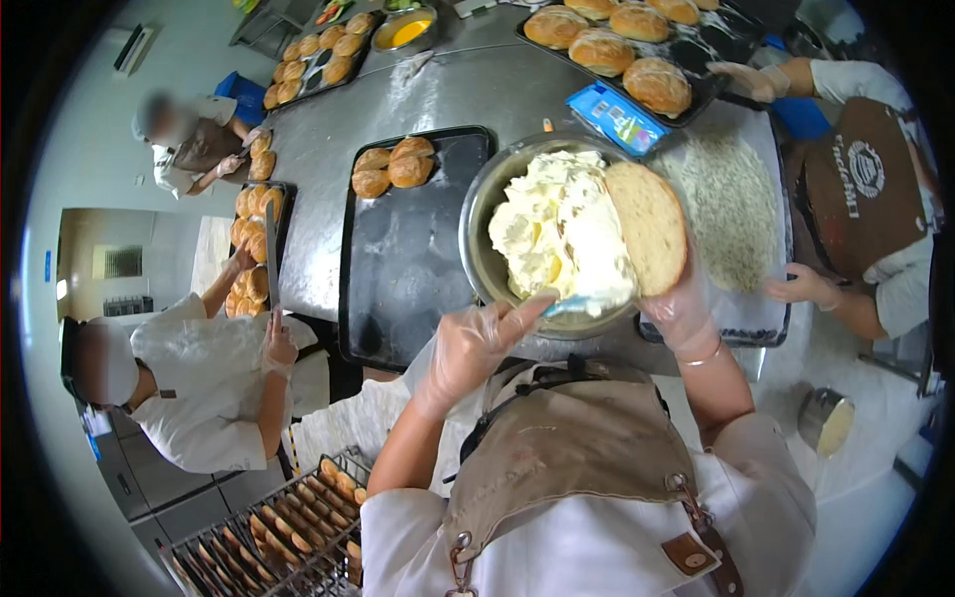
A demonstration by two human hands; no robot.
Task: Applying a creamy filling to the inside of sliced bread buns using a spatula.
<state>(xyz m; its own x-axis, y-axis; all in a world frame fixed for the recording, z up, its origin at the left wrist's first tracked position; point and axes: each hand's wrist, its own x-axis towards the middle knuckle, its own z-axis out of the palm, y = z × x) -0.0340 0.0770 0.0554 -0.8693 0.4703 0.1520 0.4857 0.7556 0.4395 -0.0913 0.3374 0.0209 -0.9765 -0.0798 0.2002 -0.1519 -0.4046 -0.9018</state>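
Observation:
My left hand, in a clear plastic glove, grips a spatula with a bluish blade at the near rim of a steel mixing bowl. Pale whipped cream is heaped inside the bowl. My gloved right hand holds a split round bread from below, over the bowl's right side. Its cut face on the right is bare crumb. Next to that, a thick cream layer seems to cover the other half, though its border with the heaped cream is hard to make out.
Left of the bowl lies a black baking tray with cut bread pieces. On the right, a paper-lined tray holds speckled crumbs; a co-worker's hand is beside it. Another person holds a long knife at left. A rack stands behind.

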